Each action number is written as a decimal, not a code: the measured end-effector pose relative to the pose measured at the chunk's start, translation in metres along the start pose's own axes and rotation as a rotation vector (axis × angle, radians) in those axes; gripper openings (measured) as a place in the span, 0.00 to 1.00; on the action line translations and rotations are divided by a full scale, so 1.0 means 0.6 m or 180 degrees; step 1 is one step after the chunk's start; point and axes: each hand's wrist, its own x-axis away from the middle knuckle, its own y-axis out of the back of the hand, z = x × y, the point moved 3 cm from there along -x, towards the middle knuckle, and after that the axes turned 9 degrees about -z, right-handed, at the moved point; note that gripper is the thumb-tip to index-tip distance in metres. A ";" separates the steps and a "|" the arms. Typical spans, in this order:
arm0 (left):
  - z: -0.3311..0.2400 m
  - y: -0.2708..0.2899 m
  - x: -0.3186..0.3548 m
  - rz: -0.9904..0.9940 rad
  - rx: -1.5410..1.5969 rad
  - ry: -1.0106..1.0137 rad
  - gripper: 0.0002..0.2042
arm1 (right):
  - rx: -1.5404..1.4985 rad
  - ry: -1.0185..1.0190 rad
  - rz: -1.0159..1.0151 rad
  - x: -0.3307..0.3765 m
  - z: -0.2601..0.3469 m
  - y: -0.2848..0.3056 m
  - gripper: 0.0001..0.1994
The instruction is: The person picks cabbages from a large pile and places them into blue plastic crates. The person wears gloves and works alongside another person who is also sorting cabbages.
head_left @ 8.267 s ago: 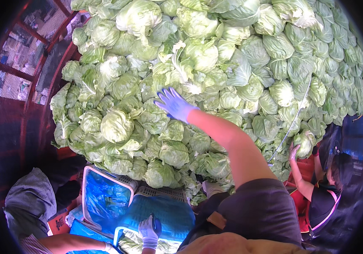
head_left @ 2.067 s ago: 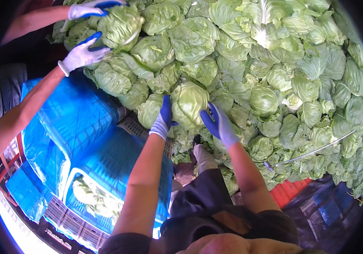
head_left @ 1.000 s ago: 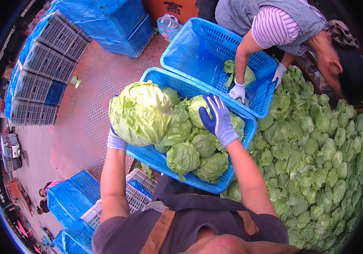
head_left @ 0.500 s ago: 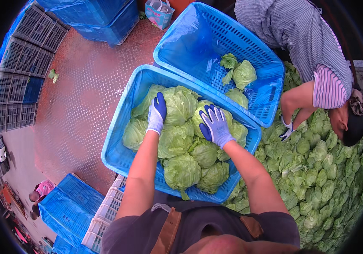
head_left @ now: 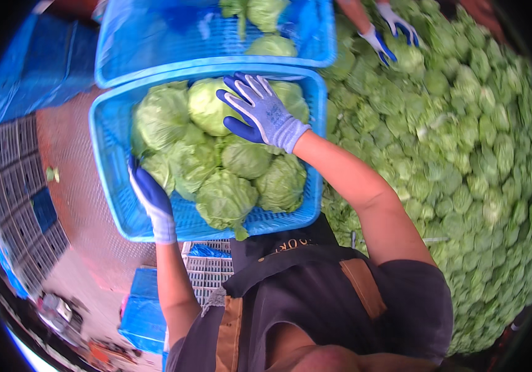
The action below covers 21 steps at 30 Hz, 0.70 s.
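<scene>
we judge the pale cabbage point(head_left: 207, 106) to be fairly heavy and firm at the core, with outer leaves that are soft, a little slick and easily torn; we would cup it from both sides with broad palms — not pinch it by a loose leaf; with other cabbages point(head_left: 227, 198) packed close about it, its top looks the easiest part to reach; it sits in the blue crate point(head_left: 108, 155), by the middle of the far edge; our right hand point(head_left: 263, 115) lies over its right side, palm down, fingers slightly spread and thumb apart, covering it without clamping on it, the fingertips pointing toward the far-left corner; our left hand point(head_left: 153, 198) is down at the left end of the crate, by the near-left corner; its fingers look straight and close together, beside the nearest head point(head_left: 158, 172) — though blur and angle leave us unable to say whether they touch its leaves or the crate wall; the pale cabbage lies apart from them, toward the far edge.
</scene>
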 end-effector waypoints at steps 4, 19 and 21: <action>-0.159 -0.092 0.184 0.1248 0.0490 0.1437 0.26 | 0.0621 -0.1611 -0.1246 0.255 -0.153 0.257 0.25; -0.111 -0.655 0.684 0.5719 -0.0803 0.1520 0.23 | -0.2225 -0.7905 -0.2086 1.255 -0.157 0.104 0.52; -0.007 -0.710 0.733 0.5379 -0.1244 0.2841 0.25 | -0.2386 -0.7997 -0.2339 1.279 -0.184 0.042 0.47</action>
